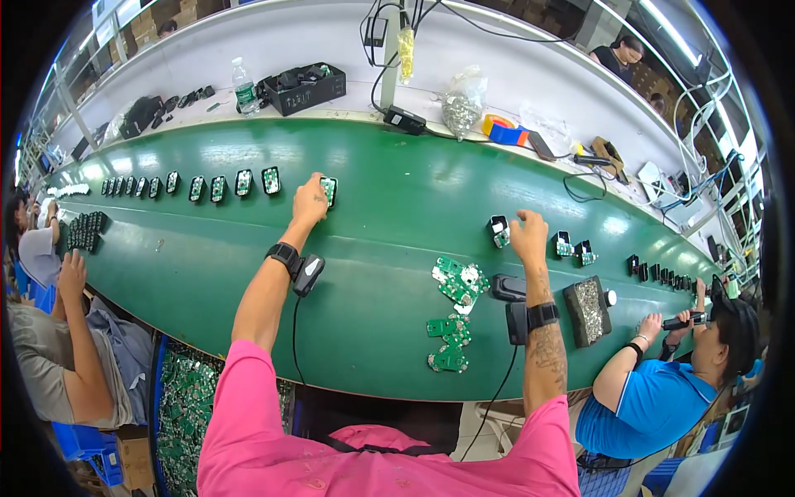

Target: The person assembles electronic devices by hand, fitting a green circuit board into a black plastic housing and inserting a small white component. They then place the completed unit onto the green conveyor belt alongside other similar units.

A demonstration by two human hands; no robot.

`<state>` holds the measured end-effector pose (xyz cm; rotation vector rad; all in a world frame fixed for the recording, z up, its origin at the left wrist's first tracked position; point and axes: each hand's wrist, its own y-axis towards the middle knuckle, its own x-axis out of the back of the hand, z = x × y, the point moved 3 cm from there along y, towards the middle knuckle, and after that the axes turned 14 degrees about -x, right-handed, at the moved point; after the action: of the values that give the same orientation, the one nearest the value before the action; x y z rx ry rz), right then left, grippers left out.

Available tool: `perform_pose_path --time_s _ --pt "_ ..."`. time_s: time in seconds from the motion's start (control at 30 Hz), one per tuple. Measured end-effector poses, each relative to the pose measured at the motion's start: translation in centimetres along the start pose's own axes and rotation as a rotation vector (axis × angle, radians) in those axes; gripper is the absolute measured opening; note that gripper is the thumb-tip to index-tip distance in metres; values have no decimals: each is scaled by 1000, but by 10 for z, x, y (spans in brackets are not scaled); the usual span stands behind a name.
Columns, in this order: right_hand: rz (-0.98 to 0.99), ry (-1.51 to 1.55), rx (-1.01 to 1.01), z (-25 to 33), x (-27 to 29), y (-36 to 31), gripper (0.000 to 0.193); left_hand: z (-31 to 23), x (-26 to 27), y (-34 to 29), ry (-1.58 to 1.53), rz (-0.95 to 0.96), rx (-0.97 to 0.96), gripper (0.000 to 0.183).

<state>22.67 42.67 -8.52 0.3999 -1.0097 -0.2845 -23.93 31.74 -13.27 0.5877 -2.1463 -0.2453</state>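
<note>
Judge the step in hand as the placing or adjusting of housings along the bench. Find the left hand [310, 201] touching the left edge of a small black plastic housing with a green circuit board inside [330, 192], beside a spaced row of similar black housings [243, 183]. Find the right hand [528, 235] just beside a tilted black housing with a white-and-green interior [498, 229]. Regard both grips as unconfirmed: impossible to make out, with fingertips partly hidden, whether clamped or merely resting. For the next move, hold by the outer walls, avoid pressure on exposed boards, and keep even spacing.

Note the long, glossy green work surface [373, 290], bearing loose green circuit boards [460, 283] and a dark block with a speckled top [588, 310]. Behind, on the white ledge, locate a black rectangular bin [306, 98] and a clear bag of small parts [462, 109]. At right, observe a co-worker in a blue shirt [650, 418].
</note>
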Motion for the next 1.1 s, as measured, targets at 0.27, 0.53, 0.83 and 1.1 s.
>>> perform_pose_path --time_s 0.27,0.53,0.83,1.1 --pt "467 -306 -312 43 -21 10 54 -5 19 -29 454 -509 -215 41" --pt "428 -251 -280 56 -15 -3 46 -175 -24 -108 -735 222 5 59" --pt "538 296 -21 139 56 -118 43 -240 -21 -165 -1313 300 16 76" --pt "545 989 -167 127 115 -198 20 -247 35 -211 -1302 187 172 55"
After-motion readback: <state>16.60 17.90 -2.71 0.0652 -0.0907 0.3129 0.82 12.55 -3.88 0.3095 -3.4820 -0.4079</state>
